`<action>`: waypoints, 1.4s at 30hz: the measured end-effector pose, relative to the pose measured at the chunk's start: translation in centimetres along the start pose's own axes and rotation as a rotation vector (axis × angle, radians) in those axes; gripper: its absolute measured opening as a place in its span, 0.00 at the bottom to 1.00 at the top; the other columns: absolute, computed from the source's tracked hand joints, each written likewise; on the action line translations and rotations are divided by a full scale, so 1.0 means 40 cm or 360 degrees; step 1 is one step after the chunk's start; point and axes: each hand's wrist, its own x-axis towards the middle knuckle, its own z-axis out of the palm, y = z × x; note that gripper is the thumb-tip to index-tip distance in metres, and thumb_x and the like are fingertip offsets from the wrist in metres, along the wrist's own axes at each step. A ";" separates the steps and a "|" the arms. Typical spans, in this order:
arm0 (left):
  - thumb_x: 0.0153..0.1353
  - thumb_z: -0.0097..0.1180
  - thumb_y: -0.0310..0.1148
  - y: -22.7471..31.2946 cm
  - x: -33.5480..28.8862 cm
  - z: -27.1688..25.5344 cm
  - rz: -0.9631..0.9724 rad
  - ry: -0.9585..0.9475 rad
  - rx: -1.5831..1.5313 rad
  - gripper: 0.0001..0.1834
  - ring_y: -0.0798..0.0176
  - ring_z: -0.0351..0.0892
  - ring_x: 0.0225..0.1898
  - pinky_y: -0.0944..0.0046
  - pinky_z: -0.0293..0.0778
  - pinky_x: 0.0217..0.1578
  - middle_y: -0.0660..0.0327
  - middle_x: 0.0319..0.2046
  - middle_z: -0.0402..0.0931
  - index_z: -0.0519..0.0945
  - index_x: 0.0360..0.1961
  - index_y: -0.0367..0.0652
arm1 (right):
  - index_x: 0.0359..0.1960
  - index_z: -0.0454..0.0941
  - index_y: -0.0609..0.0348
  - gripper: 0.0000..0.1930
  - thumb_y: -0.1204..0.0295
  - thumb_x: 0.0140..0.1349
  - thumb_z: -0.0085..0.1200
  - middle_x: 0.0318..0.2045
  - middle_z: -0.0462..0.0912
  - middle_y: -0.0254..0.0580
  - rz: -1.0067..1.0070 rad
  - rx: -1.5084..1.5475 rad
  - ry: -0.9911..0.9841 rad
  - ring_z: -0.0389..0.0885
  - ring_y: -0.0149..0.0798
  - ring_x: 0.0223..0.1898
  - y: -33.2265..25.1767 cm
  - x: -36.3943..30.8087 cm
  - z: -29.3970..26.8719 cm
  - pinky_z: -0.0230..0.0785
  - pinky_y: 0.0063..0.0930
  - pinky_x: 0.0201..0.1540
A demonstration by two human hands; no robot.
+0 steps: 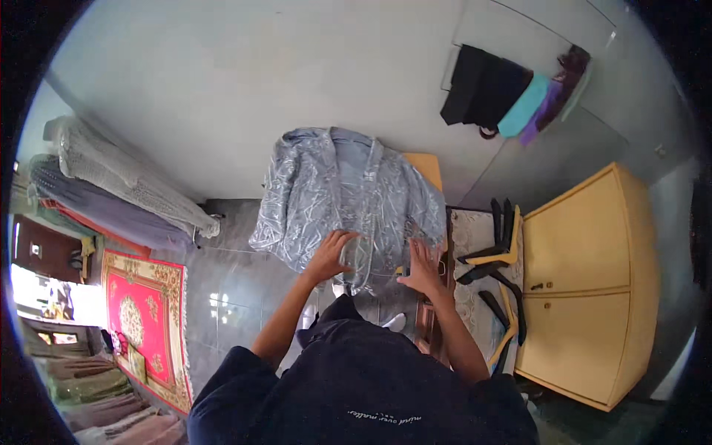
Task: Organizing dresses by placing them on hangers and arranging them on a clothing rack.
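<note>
A silver-grey, patterned open-front jacket [319, 185] lies spread out in front of me, its collar at the far side and its sleeves out to left and right. My left hand [330, 256] rests at its near edge, left of the front opening, with the thumb apart from the fingers. To the right, my right hand [423, 270] is at the near edge too, fingers stretched forward and thumb pointing inward. Both hands are open around the near end of the front panels, and neither visibly grips the cloth.
Under the jacket, a wooden table [424, 169] shows at the far right corner. Black and yellow hangers [498, 256] lie on a lace-patterned cloth, beside a yellow wooden cabinet [575, 289]. Clothes [126, 185] hang at left, above a red rug [141, 311]. Dark garments [486, 85] hang on the wall.
</note>
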 end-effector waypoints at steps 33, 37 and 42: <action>0.49 0.60 0.36 -0.452 0.451 -0.021 -0.0800 0.1062 0.0517 0.11 0.41 0.61 0.59 0.44 0.57 0.60 0.50 0.53 0.67 0.80 0.33 0.41 | 0.67 0.60 0.49 0.51 0.64 0.38 0.76 0.67 0.54 0.46 0.0132 -0.0170 0.0632 0.48 0.53 0.71 0.035 0.629 -0.089 0.36 0.74 0.66; 0.47 0.63 0.32 -0.367 0.408 -0.042 -0.0821 0.1218 0.0398 0.08 0.42 0.61 0.58 0.44 0.57 0.60 0.53 0.52 0.68 0.80 0.29 0.44 | 0.69 0.57 0.49 0.52 0.63 0.39 0.75 0.68 0.54 0.50 -0.0194 -0.0211 0.0499 0.49 0.55 0.72 -0.049 0.712 -0.089 0.37 0.73 0.67; 0.50 0.63 0.29 -0.297 0.440 -0.033 -0.0791 0.1220 0.0326 0.07 0.42 0.61 0.59 0.45 0.56 0.61 0.53 0.53 0.68 0.80 0.31 0.44 | 0.68 0.58 0.48 0.53 0.67 0.35 0.74 0.68 0.54 0.51 -0.0436 -0.0141 0.0554 0.48 0.55 0.72 -0.141 0.808 -0.034 0.35 0.72 0.68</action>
